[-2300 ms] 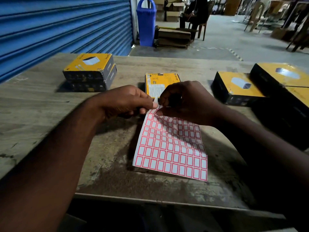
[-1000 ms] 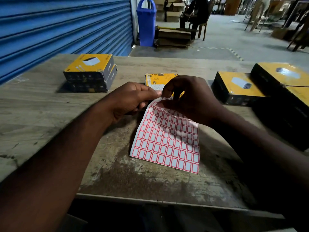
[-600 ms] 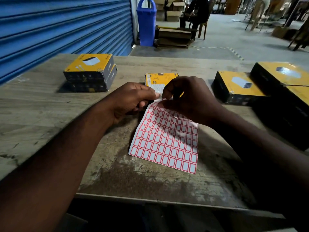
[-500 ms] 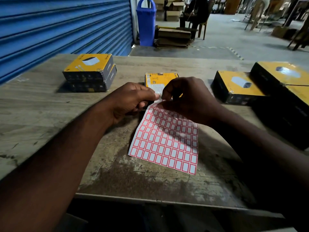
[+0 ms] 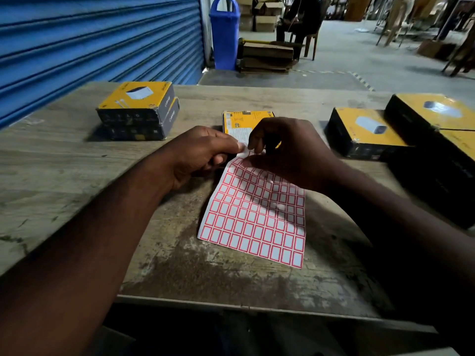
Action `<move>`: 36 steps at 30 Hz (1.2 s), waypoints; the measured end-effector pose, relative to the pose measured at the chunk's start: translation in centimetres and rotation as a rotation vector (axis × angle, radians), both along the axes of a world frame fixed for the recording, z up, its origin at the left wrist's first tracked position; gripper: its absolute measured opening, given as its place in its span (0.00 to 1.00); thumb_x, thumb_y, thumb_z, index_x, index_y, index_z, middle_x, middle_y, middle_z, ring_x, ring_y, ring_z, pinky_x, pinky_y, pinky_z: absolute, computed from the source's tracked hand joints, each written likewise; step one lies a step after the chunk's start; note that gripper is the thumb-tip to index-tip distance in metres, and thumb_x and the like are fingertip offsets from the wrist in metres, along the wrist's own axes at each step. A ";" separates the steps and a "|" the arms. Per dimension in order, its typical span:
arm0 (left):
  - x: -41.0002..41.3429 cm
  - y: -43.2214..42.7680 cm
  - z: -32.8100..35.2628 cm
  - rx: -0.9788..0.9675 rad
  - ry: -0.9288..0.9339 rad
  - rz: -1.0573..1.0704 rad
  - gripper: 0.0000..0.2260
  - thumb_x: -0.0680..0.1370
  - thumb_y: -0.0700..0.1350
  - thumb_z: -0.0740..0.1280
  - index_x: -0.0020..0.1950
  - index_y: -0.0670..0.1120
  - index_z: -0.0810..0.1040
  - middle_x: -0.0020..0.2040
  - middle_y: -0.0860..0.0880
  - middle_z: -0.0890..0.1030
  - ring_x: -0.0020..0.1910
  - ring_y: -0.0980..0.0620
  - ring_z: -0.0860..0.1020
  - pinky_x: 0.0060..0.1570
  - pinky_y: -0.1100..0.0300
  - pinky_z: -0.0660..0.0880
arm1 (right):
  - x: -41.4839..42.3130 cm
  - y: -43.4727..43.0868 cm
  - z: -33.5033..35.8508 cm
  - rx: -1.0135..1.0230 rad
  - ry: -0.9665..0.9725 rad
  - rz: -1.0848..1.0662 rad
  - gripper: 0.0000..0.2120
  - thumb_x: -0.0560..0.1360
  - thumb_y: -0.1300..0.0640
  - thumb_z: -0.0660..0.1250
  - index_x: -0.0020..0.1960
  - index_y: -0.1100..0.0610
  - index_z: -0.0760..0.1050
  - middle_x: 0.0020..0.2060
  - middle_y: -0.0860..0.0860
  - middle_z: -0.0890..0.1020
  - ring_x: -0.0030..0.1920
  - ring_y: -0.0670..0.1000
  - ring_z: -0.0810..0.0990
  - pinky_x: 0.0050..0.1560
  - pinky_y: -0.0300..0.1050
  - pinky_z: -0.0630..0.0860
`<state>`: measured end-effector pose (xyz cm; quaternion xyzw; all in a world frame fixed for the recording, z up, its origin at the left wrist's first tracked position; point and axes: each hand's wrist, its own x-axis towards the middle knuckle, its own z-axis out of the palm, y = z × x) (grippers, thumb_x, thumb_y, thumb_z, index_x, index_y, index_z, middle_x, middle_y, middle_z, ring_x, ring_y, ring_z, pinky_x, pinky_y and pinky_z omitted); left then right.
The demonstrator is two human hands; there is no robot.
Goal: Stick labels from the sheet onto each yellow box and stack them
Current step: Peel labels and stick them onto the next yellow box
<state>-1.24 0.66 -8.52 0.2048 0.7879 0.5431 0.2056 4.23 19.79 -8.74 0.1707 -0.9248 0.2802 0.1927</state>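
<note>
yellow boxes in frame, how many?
6. Left stack: top box, lower box. Centre box. Right: near box, far box, edge box cut by the frame. More may hide at the dark right side.

Red-bordered white label sheet (image 5: 253,217), yellow-topped boxes (image 5: 370,129), blue shutter (image 5: 90,42).

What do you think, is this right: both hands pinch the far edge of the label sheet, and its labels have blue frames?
Not quite. The head view shows red frames, not blue. The left hand and the right hand do pinch the far edge of the label sheet.
</note>
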 end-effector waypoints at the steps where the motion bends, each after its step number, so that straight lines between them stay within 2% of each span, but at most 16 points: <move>1: 0.0 0.0 0.0 -0.004 0.002 0.006 0.09 0.79 0.46 0.68 0.46 0.40 0.82 0.22 0.54 0.66 0.20 0.58 0.59 0.21 0.67 0.56 | 0.0 0.0 0.0 0.012 -0.004 -0.004 0.12 0.68 0.54 0.79 0.42 0.47 0.75 0.37 0.39 0.77 0.37 0.42 0.78 0.37 0.37 0.76; 4: 0.1 0.1 0.0 -0.021 0.014 0.006 0.09 0.79 0.46 0.67 0.42 0.43 0.82 0.22 0.54 0.67 0.21 0.58 0.59 0.21 0.66 0.56 | 0.0 -0.1 0.0 0.021 -0.019 -0.012 0.10 0.68 0.54 0.79 0.42 0.50 0.77 0.36 0.39 0.77 0.37 0.42 0.78 0.37 0.37 0.75; 7: 0.0 0.1 0.1 -0.042 0.032 0.016 0.09 0.79 0.46 0.67 0.45 0.43 0.83 0.23 0.54 0.68 0.20 0.58 0.60 0.21 0.67 0.57 | 0.1 -0.1 0.1 0.018 -0.032 0.001 0.10 0.68 0.55 0.78 0.43 0.52 0.77 0.37 0.40 0.77 0.37 0.42 0.78 0.37 0.37 0.76; 12: -0.1 0.1 -0.2 -0.059 0.057 0.036 0.08 0.80 0.45 0.67 0.48 0.44 0.84 0.21 0.55 0.68 0.19 0.60 0.61 0.20 0.68 0.58 | 0.3 0.1 0.5 0.053 -0.071 0.022 0.10 0.72 0.56 0.75 0.52 0.50 0.81 0.44 0.42 0.81 0.42 0.43 0.81 0.43 0.40 0.80; 17: -0.4 -0.2 -0.1 -0.043 -0.002 0.030 0.08 0.79 0.46 0.67 0.49 0.45 0.84 0.22 0.55 0.68 0.20 0.60 0.60 0.20 0.68 0.57 | 0.3 0.1 0.7 0.062 -0.053 0.005 0.06 0.73 0.57 0.73 0.50 0.51 0.83 0.45 0.41 0.80 0.42 0.40 0.80 0.45 0.34 0.78; 19: -0.4 -0.2 0.0 -0.050 -0.009 0.022 0.10 0.79 0.46 0.67 0.51 0.42 0.84 0.22 0.55 0.68 0.20 0.60 0.60 0.20 0.68 0.57 | 0.3 0.0 0.7 0.065 -0.064 -0.002 0.05 0.74 0.58 0.73 0.49 0.51 0.82 0.44 0.41 0.80 0.41 0.39 0.79 0.44 0.32 0.77; 23: -0.3 -0.1 -0.1 -0.097 0.040 0.009 0.16 0.80 0.47 0.67 0.55 0.33 0.81 0.22 0.55 0.68 0.20 0.60 0.61 0.21 0.69 0.58 | 0.2 -0.1 0.5 0.098 -0.087 0.015 0.05 0.74 0.59 0.72 0.47 0.51 0.81 0.46 0.44 0.79 0.42 0.43 0.80 0.44 0.39 0.80; 26: -0.4 -0.1 -0.1 -0.121 0.063 0.012 0.15 0.80 0.47 0.67 0.53 0.34 0.82 0.22 0.55 0.69 0.21 0.60 0.62 0.22 0.69 0.60 | 0.2 -0.2 0.5 0.070 -0.099 0.025 0.05 0.74 0.61 0.72 0.46 0.52 0.81 0.45 0.44 0.79 0.41 0.44 0.82 0.43 0.44 0.80; 29: -0.5 -0.1 0.0 -0.137 0.063 0.017 0.14 0.80 0.47 0.67 0.53 0.36 0.83 0.22 0.55 0.70 0.20 0.60 0.63 0.22 0.69 0.61 | 0.2 0.1 0.7 0.062 -0.130 0.060 0.07 0.74 0.65 0.72 0.48 0.54 0.81 0.42 0.41 0.80 0.39 0.42 0.82 0.41 0.39 0.80; 32: -0.6 -0.1 0.0 -0.150 0.062 0.017 0.15 0.79 0.47 0.68 0.54 0.36 0.83 0.21 0.55 0.70 0.20 0.60 0.62 0.21 0.68 0.60 | 0.2 0.4 0.8 0.045 -0.143 0.077 0.14 0.73 0.69 0.71 0.51 0.52 0.79 0.42 0.41 0.81 0.42 0.37 0.82 0.41 0.32 0.79; 34: -0.6 -0.2 0.0 -0.151 0.058 0.021 0.16 0.79 0.48 0.68 0.54 0.34 0.82 0.22 0.55 0.70 0.20 0.59 0.62 0.21 0.68 0.60 | 0.2 0.4 1.0 0.040 -0.140 0.065 0.15 0.73 0.69 0.70 0.53 0.53 0.78 0.45 0.42 0.81 0.44 0.36 0.81 0.43 0.28 0.77; 36: -0.7 -0.2 0.0 -0.155 0.058 0.024 0.16 0.79 0.48 0.68 0.55 0.34 0.82 0.22 0.55 0.70 0.20 0.59 0.62 0.21 0.68 0.60 | 0.3 0.4 1.0 0.048 -0.138 0.064 0.14 0.74 0.68 0.71 0.55 0.53 0.79 0.46 0.43 0.82 0.45 0.37 0.81 0.44 0.28 0.77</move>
